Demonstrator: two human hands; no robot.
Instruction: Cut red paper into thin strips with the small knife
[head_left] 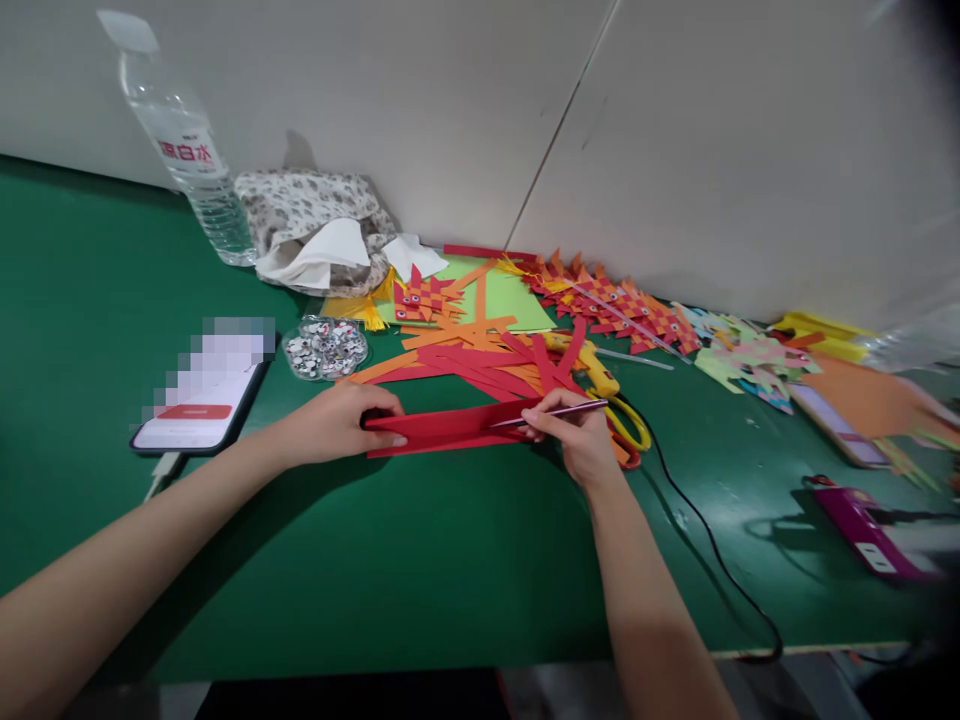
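A folded red paper strip [450, 428] lies on the green table [420, 570]. My left hand [341, 422] presses down on its left end, fingers closed round the edge. My right hand [577, 435] pinches a thin pen-like stick [551, 411] whose tip rests on the strip's right part. Just beyond lies a heap of red and orange paper strips [480, 362].
A phone [204, 395] lies at the left, with a dish of googly eyes [326, 347] beside it. A water bottle [184, 145] and a cloth bag [315, 230] stand by the wall. Yellow scissors [619, 405], woven paper fish [622, 305], a black cable [705, 545] and a purple device [862, 525] are at the right.
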